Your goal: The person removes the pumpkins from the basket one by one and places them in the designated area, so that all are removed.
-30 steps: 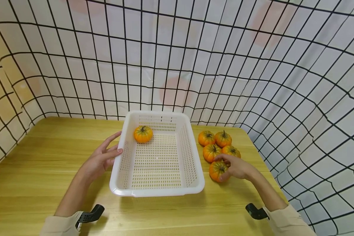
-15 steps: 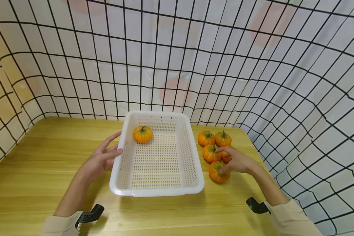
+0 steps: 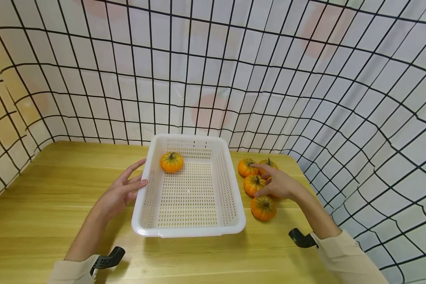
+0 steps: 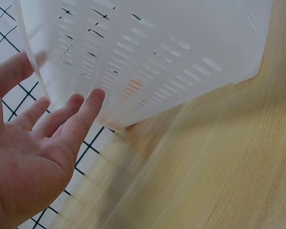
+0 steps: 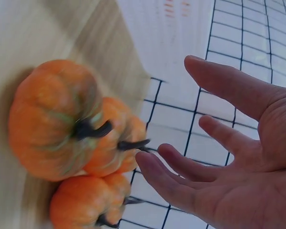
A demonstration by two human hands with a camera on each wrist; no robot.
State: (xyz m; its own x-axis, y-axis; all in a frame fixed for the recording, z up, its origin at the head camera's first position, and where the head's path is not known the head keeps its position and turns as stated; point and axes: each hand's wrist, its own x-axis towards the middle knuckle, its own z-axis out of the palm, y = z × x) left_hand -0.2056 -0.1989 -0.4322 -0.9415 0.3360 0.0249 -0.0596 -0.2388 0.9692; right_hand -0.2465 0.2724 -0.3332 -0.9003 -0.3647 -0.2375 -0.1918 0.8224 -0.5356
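Observation:
A white perforated plastic basket stands mid-table with one small orange pumpkin in its far left corner. At its left side, my left hand touches the rim, fingers spread; in the left wrist view my left hand has the thumb over the rim and straight fingers along the outer wall. Over a cluster of several pumpkins on the right, my right hand hovers with fingers apart, partly hiding the back ones. Nothing lies between the fingers of my right hand in the right wrist view, where pumpkins sit beside it.
The wooden table extends left and in front of the basket. Behind and on both sides rises a black wire grid backed by pale sheeting. A black wrist camera mount sits at each sleeve cuff.
My right hand has moved away from the nearest pumpkin towards the back of the cluster, with its fingers spreading. The pumpkins stay about where they were. My left hand and the basket have not moved.

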